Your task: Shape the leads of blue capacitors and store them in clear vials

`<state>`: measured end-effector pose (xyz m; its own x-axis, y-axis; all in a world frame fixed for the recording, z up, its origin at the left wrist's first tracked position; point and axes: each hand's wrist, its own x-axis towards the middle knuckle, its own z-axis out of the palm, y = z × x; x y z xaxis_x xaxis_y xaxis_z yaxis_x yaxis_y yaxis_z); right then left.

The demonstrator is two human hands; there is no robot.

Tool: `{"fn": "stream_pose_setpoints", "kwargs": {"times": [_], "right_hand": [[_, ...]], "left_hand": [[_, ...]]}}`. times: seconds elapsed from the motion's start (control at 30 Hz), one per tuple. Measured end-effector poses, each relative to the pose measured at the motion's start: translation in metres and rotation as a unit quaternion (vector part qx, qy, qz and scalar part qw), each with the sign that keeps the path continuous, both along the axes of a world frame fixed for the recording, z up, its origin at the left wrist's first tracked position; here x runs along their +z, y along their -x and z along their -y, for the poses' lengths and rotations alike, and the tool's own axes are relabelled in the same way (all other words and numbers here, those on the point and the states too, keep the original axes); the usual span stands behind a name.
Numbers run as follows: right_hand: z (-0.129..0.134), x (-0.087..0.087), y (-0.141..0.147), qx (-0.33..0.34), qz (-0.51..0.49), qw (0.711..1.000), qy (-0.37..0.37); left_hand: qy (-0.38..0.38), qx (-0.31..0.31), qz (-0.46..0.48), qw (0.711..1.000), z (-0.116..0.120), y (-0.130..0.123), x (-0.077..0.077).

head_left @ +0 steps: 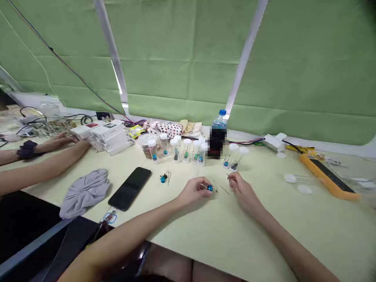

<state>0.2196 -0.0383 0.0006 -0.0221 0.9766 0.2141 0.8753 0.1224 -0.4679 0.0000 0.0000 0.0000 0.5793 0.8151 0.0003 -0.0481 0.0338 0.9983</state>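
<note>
Between the thumb and fingers of my left hand (196, 191) is a small blue ball (210, 188). My right hand (239, 188) pinches a thin dark rod (228, 176), apart from the ball. On the table between my hands lies a thin metal pin (223, 189). Another blue ball (162, 179) sits left of my left hand, beside small dark parts and thin pins (169, 178). Behind my hands stand several clear tubes with white caps (186, 150), holding blue, green or dark pieces. Two more capped tubes (233, 153) stand behind my right hand.
A phone (130, 188) and grey cloth (85, 192) lie left. Another person's arms (47, 166) reach toward white boxes (110, 135). A bottle (220, 121) stands at the back; an orange power strip (329, 178), two caps (304, 189) and a clear tube (308, 178) lie right.
</note>
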Motion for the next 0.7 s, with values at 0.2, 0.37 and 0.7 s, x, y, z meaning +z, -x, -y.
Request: {"fn": "stream_pose_setpoints", "kwargs": {"times": [0.2, 0.37, 0.7], "right_hand": [[0.005, 0.003, 0.007, -0.006, 0.051, 0.999, 0.016], [0.008, 0.003, 0.014, 0.002, 0.145, 0.989, 0.032], [0.013, 0.002, 0.015, -0.010, 0.138, 0.990, 0.033]], "left_hand": [[-0.024, -0.002, -0.017, 1.000, -0.001, 0.000, -0.003], [-0.056, 0.001, -0.019, 0.998, -0.002, 0.000, -0.003], [-0.089, 0.022, -0.052, 0.994, -0.003, 0.002, -0.004]]}}
